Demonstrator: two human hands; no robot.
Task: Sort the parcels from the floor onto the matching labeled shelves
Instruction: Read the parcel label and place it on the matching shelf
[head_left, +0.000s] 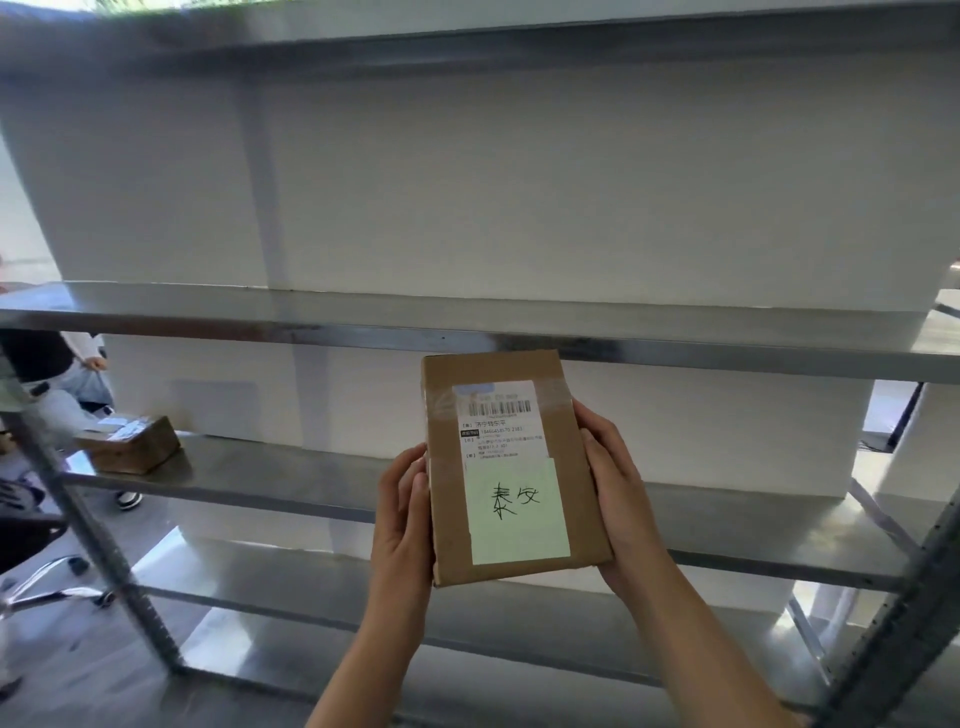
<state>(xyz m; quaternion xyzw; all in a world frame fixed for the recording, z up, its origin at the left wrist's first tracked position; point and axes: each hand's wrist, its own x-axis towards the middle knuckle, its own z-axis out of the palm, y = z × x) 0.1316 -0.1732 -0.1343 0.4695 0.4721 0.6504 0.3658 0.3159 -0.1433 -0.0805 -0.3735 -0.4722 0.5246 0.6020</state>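
I hold a flat brown cardboard parcel up in front of a metal shelf rack. It carries a white shipping label with a barcode and a pale green note with handwritten characters. My left hand grips its left edge and my right hand grips its right edge, fingers wrapped behind. The parcel is in the air, level with the gap between the middle shelf and the shelf below.
Another brown parcel with a white label lies at the left end of the lower shelf. A person stands behind the rack at the left. An office chair base stands on the floor at left. Slanted rack uprights frame both sides.
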